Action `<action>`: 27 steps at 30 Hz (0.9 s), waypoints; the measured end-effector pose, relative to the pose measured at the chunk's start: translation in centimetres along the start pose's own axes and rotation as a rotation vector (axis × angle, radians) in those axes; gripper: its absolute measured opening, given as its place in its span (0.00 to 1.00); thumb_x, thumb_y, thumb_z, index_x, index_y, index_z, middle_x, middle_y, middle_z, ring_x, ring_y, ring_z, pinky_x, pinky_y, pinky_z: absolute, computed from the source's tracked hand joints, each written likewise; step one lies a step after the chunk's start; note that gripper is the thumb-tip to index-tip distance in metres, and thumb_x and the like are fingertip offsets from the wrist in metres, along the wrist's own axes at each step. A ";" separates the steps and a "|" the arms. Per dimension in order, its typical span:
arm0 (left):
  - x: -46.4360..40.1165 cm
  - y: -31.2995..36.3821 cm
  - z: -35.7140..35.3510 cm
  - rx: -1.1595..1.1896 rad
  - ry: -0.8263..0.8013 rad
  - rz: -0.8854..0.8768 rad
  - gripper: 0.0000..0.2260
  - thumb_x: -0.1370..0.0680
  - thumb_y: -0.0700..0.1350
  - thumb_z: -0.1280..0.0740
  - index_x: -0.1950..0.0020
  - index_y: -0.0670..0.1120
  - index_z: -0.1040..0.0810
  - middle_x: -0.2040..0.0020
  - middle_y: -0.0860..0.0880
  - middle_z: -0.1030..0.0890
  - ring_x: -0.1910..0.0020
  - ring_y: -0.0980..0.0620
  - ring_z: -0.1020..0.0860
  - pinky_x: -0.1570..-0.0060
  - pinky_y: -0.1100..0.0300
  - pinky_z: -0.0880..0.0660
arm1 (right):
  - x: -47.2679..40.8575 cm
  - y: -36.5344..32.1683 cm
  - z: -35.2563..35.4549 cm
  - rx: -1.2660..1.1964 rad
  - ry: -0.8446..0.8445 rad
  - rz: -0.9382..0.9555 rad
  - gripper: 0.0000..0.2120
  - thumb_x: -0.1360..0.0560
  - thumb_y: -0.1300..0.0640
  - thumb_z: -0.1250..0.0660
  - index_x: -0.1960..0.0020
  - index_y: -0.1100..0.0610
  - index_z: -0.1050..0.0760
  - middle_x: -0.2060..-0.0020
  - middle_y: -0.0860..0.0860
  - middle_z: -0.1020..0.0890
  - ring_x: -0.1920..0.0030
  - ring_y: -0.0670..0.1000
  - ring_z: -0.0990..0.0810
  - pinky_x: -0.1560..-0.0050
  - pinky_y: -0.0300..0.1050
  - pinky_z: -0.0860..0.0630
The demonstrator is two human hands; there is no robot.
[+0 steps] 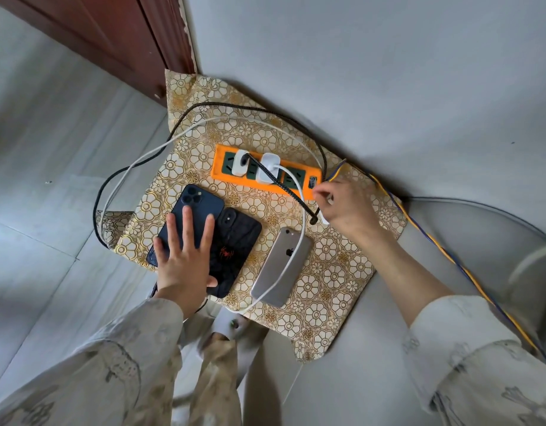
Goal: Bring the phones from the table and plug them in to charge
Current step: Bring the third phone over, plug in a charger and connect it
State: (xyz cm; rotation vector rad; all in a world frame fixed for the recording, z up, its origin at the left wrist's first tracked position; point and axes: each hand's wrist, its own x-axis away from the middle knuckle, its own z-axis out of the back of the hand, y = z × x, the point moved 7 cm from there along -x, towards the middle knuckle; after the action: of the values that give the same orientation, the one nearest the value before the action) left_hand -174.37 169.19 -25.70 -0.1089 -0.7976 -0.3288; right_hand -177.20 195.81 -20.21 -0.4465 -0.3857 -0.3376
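The left hand (182, 256) lies flat, fingers spread, on the dark blue glossy phone (188, 216); the right hand (345, 207) seemingly pinches the black braided cable (284, 186) end beside the orange power strip (265, 170).

This looks like a room in a home, seen in a corner where a plain pale wall (373, 63) meets a dark red-brown wooden door (118, 35). The floor (50, 167) is laid with large pale grey tiles. A small bench is covered with a gold and cream flower-patterned cloth (327, 272) (the kind of oilcloth found on household tables). On it lies an orange power strip (222, 172) with white chargers (267, 169) plugged in and black and white cables looping off the edge. The person wears loose, pale printed sleeves (136, 348), everyday house clothes rather than work dress.
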 end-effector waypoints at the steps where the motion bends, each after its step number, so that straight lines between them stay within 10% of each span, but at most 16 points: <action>1: 0.1 0.0 0.1 -0.004 0.000 0.000 0.55 0.30 0.60 0.33 0.37 0.49 0.82 0.28 0.39 0.73 0.28 0.35 0.66 0.29 0.39 0.52 | 0.0 0.2 0.0 0.047 0.003 -0.003 0.10 0.23 0.58 0.40 0.47 0.55 0.21 0.51 0.55 0.22 0.48 0.54 0.26 0.50 0.44 0.31; 6: 0.3 0.2 0.5 -0.017 -0.010 -0.009 0.53 0.30 0.60 0.33 0.36 0.49 0.80 0.28 0.38 0.71 0.28 0.34 0.65 0.28 0.39 0.50 | 0.2 1.5 -0.8 0.175 -0.082 -0.049 0.17 0.29 0.65 0.35 0.43 0.53 0.28 0.41 0.55 0.32 0.38 0.57 0.33 0.47 0.50 0.28; 9: 0.3 0.3 0.6 -0.021 -0.017 -0.010 0.53 0.30 0.60 0.33 0.36 0.49 0.79 0.28 0.38 0.71 0.28 0.34 0.66 0.28 0.39 0.51 | 1.1 1.8 -1.5 0.280 -0.145 -0.070 0.25 0.32 0.47 0.29 0.39 0.50 0.33 0.36 0.54 0.35 0.33 0.58 0.37 0.39 0.60 0.32; 16: 0.4 0.3 0.7 -0.018 -0.030 -0.003 0.52 0.30 0.59 0.33 0.35 0.49 0.79 0.28 0.38 0.72 0.28 0.35 0.66 0.28 0.40 0.52 | 1.8 -0.3 2.9 -0.017 0.385 0.071 0.15 0.22 0.53 0.41 0.57 0.62 0.22 0.69 0.53 0.24 0.71 0.53 0.28 0.72 0.43 0.34; 20: 0.4 0.4 0.7 -0.020 -0.039 0.002 0.53 0.30 0.60 0.33 0.35 0.49 0.79 0.28 0.38 0.72 0.28 0.35 0.66 0.28 0.40 0.52 | -1.1 0.4 6.0 -0.267 0.545 -0.082 0.12 0.22 0.59 0.41 0.46 0.64 0.23 0.56 0.60 0.17 0.57 0.55 0.19 0.56 0.38 0.31; 27: 0.5 0.4 0.8 -0.020 -0.047 0.005 0.52 0.30 0.59 0.33 0.34 0.49 0.78 0.28 0.39 0.72 0.28 0.35 0.66 0.28 0.40 0.52 | -6.4 -4.3 1.7 0.038 0.084 0.113 0.19 0.19 0.52 0.49 0.39 0.63 0.28 0.48 0.58 0.22 0.48 0.56 0.25 0.43 0.55 0.27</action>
State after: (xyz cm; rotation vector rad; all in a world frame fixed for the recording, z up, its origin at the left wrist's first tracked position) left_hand -174.39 169.63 -24.78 -0.1376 -0.8410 -0.3308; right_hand -185.00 194.47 -20.01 -0.4133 -0.2831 -0.2376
